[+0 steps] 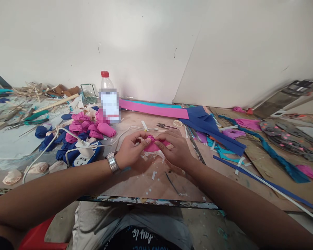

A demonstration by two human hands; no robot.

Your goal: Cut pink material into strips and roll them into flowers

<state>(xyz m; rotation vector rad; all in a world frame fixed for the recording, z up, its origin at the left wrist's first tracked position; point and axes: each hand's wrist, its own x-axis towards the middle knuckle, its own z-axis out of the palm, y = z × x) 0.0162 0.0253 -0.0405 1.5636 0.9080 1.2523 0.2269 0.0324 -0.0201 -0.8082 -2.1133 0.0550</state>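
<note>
Between my two hands is a small piece of pink crepe paper [152,147], gathered at its top edge and flaring out below. My left hand [131,147], with a metal watch at the wrist, pinches the gathered part between thumb and index finger. Close beside it, my right hand [173,147] grips the same piece from the right, its thumb and fingertips closed on the paper. The two thumb tips nearly meet at the gather. Part of the pink piece is hidden behind the right fingers.
Left of my hands, pink and blue paper rolls [80,126] surround a white power strip [87,154] with cables. A red-capped bottle [106,83] stands behind them. Long pink strips [156,110] and blue strips [219,135] lie behind and right. Green-handled pliers [36,118] are far left.
</note>
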